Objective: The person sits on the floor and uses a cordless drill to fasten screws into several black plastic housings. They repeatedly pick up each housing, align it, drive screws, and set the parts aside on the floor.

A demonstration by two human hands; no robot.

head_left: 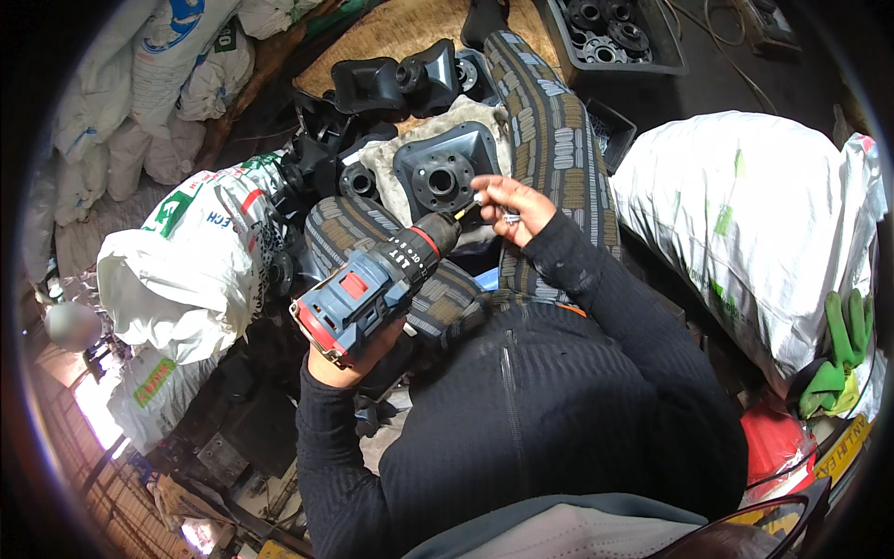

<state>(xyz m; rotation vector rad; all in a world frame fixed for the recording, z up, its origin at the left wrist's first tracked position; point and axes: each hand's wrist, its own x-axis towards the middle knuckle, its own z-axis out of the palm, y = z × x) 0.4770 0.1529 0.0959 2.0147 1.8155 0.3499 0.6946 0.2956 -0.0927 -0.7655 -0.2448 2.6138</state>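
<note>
I see the left hand [358,359] wrapped around the cordless drill [372,289], long axis pointing up-right at the black flanged part [445,172]. Right hand [517,207], nearer that part, pinches small screws at the bit tip [468,207].

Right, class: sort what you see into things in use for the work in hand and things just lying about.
In use:
left hand
cordless drill
right hand
small screws
black flanged part

Lying about:
white sacks
green gloves
crate of black parts

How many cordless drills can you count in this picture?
1. The blue cordless drill is gripped in the left hand, its bit meeting the right hand. Others may be hidden among the clutter.
</note>
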